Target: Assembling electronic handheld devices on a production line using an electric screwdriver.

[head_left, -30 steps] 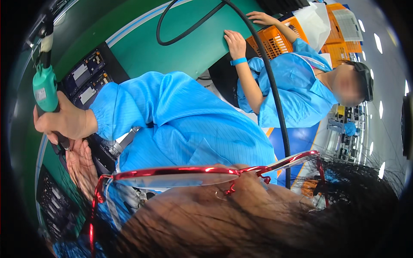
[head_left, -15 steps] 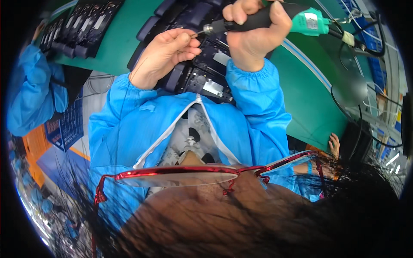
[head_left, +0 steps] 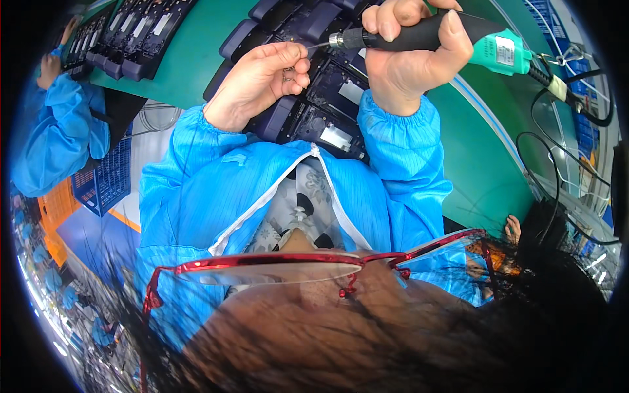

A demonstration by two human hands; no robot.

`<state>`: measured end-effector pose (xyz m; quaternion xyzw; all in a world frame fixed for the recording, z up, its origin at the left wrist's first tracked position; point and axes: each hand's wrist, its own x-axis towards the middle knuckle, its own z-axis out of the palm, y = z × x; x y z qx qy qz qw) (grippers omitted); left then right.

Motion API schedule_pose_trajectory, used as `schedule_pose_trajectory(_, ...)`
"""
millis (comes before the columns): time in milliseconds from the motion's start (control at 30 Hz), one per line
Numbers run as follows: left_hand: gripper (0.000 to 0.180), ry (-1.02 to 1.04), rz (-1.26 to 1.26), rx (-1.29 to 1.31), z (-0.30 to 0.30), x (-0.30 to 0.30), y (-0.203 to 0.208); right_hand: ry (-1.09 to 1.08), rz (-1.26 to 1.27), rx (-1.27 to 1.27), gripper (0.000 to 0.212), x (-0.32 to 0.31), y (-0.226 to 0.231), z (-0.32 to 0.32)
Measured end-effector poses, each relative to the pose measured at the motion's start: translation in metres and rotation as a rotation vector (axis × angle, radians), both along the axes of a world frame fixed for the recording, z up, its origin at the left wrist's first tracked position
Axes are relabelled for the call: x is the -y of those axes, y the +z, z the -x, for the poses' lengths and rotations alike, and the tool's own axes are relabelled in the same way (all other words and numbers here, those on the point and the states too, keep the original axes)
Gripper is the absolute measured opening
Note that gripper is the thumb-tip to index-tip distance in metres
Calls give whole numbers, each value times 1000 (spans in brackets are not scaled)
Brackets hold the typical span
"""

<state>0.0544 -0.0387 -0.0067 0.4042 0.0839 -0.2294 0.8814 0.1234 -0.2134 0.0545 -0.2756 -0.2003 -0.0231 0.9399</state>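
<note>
My right hand (head_left: 407,73) is wrapped round an electric screwdriver (head_left: 422,34) with a black grip and a green rear end, held level with its bit pointing left. At the bit's tip, my left hand (head_left: 259,82) is closed in a pinch, thumb and forefinger together. Small dark metal pieces that look like screws (head_left: 287,74) show between its curled fingers. What the fingertips pinch at the bit is too small to make out. Below both hands lie several dark plastic housings (head_left: 308,124) with white labels, partly hidden by my hands and sleeves.
More dark housings (head_left: 147,33) lie in rows on the green bench (head_left: 196,49) at the far left, beside a co-worker's blue sleeve (head_left: 62,124). A blue crate (head_left: 108,180) stands below. A black cable (head_left: 557,85) runs off the screwdriver; another person's hand (head_left: 512,229) is at right.
The screwdriver and my right hand have shifted right and slightly down. My left hand stays at the bit, with its fingers more curled and more of the bit showing.
</note>
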Motion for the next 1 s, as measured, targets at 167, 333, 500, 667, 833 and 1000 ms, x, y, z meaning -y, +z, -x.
schedule_pose_trajectory(167,17,48,18,-42,8,-4,-2,23,36,9,24,-12,-9,6)
schedule_pose_trajectory(333,19,75,34,-71,5,-2,-4,16,77,-1,25,-11,-12,5)
schedule_pose_trajectory(500,19,87,31,-58,-2,-6,-9,27,46,-30,28,-18,1,6)
schedule_pose_trajectory(667,23,162,-88,-29,20,-9,4,122,66,-54,14,-29,1,14)
schedule_pose_trajectory(833,26,88,-59,36,24,1,3,166,53,130,19,-19,-11,13)
schedule_pose_trajectory(1000,21,105,16,57,25,10,-12,229,71,285,24,-12,-15,14)
